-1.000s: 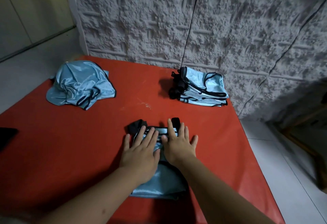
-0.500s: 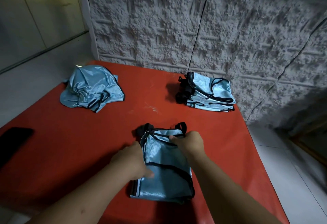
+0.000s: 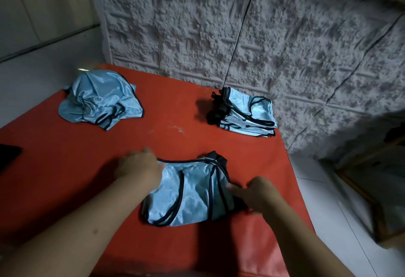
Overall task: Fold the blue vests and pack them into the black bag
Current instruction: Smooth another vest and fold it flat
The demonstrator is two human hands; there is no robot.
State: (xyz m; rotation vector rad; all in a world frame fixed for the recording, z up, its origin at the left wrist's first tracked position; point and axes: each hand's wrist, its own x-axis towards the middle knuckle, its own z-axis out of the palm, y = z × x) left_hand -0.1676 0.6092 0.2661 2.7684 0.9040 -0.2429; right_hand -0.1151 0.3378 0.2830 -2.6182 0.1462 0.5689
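The red desk [image 3: 65, 167] fills most of the view and stands against a rough grey wall [image 3: 197, 24]. On its far left lies a loose heap of blue vests [image 3: 99, 98], not folded. On its far right, near the wall, lies a neat stack of folded vests [image 3: 247, 115] with black trim. A dark thing [image 3: 8, 156] shows at the left edge of the desk; I cannot tell what it is.

In the near middle lies one folded vest [image 3: 188, 193], flat on the desk, between the two hands. The left hand [image 3: 140, 166] is at its far left corner, with fingers curled over the black edge, so its grip seems closed on the vest, though the blur hides the fingertips. The right hand [image 3: 260, 192] is at the right side of the same vest, where the dark straps come together; its fingers are curled and touch the cloth there, and it appears to pinch this edge.
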